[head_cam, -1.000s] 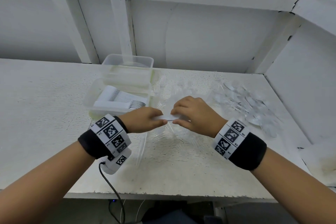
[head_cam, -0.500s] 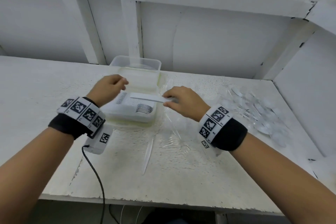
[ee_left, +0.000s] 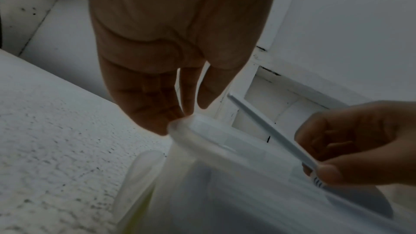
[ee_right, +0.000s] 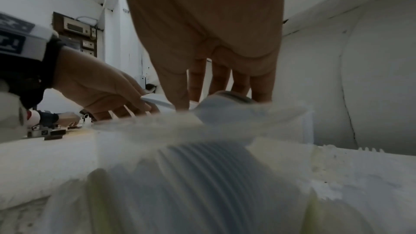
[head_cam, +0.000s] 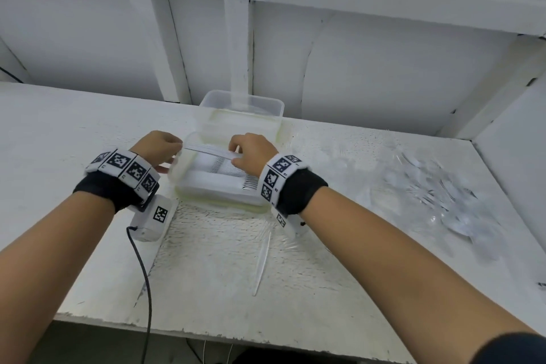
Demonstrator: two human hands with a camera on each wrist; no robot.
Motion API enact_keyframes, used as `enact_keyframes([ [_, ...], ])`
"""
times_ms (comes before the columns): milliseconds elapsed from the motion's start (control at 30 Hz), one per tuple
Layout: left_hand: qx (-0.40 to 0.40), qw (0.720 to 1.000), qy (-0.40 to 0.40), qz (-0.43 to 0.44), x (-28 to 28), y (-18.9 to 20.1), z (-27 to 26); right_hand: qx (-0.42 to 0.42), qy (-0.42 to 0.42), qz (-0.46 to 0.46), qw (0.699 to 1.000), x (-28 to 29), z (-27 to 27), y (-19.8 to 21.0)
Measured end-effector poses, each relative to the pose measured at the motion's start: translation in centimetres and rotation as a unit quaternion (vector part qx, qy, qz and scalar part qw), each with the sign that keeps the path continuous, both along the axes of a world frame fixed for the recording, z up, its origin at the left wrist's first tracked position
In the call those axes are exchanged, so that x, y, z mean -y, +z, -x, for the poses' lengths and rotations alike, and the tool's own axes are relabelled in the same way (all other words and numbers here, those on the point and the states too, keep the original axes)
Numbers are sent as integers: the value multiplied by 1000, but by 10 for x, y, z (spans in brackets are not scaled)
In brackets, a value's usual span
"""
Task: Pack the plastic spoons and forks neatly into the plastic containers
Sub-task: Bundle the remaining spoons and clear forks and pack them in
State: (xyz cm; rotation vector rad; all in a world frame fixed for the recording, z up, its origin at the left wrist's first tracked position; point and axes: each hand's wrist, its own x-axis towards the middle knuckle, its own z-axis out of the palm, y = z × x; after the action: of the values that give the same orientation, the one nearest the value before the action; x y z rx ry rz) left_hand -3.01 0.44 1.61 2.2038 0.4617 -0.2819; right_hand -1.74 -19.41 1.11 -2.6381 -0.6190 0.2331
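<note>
A thin stack of white plastic cutlery (head_cam: 206, 149) hangs level just above the near clear container (head_cam: 218, 201), which holds rows of packed white cutlery. My right hand (head_cam: 251, 151) pinches the stack's right end between thumb and fingers; the left wrist view shows that grip on the stack (ee_left: 270, 131). My left hand (head_cam: 159, 145) is at the stack's left end, its fingers fairly straight, their tips at the container's corner rim (ee_left: 213, 131). A second clear container (head_cam: 242, 100) stands behind the first, against the wall.
A loose pile of plastic spoons (head_cam: 437, 195) lies at the right of the white table. One clear piece of cutlery (head_cam: 261, 263) lies in front of the containers. A black cable (head_cam: 144, 275) hangs from my left wrist over the table's front edge.
Both hands went from the table's middle to the near container. The right hand carried the stack there; the left hand let go on the way and is back at its left end.
</note>
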Motion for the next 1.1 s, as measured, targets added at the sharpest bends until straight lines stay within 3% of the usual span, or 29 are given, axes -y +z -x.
enact_keyframes([
  [433,2,1000,13,16,-6,-9,-4,-90,-13,48,995,-2,-6,-14],
  [767,13,1000,5,8,-6,-10,-4,-85,-13,41,995,-1,-8,-18],
  [933,29,997,-14,-68,-5,-6,-1,-44,-45,7,998,5,-10,-11],
  [1100,110,982,-43,-150,12,6,6,4,-75,-87,993,31,1,14],
])
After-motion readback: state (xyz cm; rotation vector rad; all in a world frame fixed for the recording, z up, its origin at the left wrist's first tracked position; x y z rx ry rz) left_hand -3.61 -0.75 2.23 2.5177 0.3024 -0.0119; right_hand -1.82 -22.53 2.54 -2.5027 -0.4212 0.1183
